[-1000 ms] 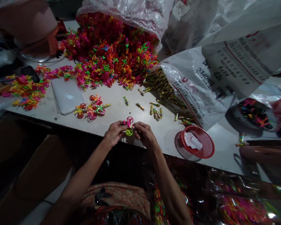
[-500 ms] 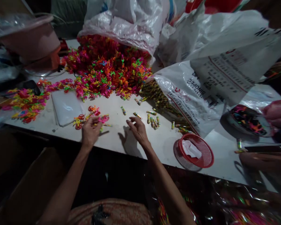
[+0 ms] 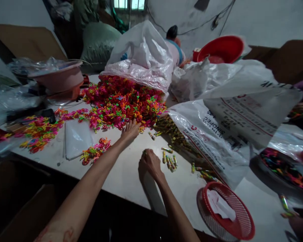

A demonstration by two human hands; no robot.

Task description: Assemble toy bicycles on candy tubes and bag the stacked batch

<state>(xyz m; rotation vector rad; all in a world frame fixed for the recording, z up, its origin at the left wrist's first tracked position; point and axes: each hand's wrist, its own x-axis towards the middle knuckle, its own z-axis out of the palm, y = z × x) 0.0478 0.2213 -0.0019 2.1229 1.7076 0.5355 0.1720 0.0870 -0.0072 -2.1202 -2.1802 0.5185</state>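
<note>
Red plastic makes the little basket (image 3: 228,215) at the near right edge of the tabletop (image 3: 126,178). A bit farther in, the right hand (image 3: 149,163) rests on the table with its fingers curled tight. Something small and green peeks out at the fingertips, but it is too small to tell what it is. Small striped tubes (image 3: 169,162) lie just beside that hand, on its right. Farther away, the left hand (image 3: 129,130) is stretched out flat, fingers open, and holds nothing. Its fingertips touch the near edge of the big heap of bright plastic toys (image 3: 121,102). The heap spills out of a clear bag (image 3: 141,57) at the far side.
</note>
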